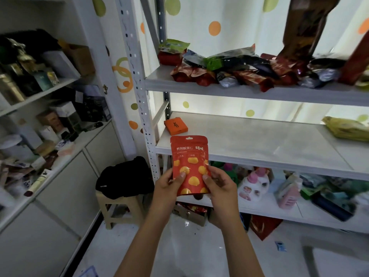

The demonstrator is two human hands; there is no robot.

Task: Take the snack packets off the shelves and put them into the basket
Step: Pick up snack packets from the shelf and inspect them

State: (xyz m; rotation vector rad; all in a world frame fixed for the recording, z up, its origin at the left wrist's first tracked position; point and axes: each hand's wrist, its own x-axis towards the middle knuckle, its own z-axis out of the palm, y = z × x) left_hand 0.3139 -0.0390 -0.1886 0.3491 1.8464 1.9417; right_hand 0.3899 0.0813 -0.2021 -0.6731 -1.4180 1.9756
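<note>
Red packet (190,164), printed with white Chinese characters and yellow rounds, is held upright in front of the middle shelf (259,144). Left hand (169,184) pinches its lower left edge; right hand (217,184) pinches its lower right edge. An orange box (176,125) lies on the shelf.

The red snack packet (189,164) is glossy plastic film with a smooth face. The packets piled on the upper shelf (249,70) look like crinkled, shiny foil. The shelf boards (259,142) are smooth, faintly glossy white, on perforated painted-metal uprights (137,76). The floor (189,246) is polished and reflective.
</note>
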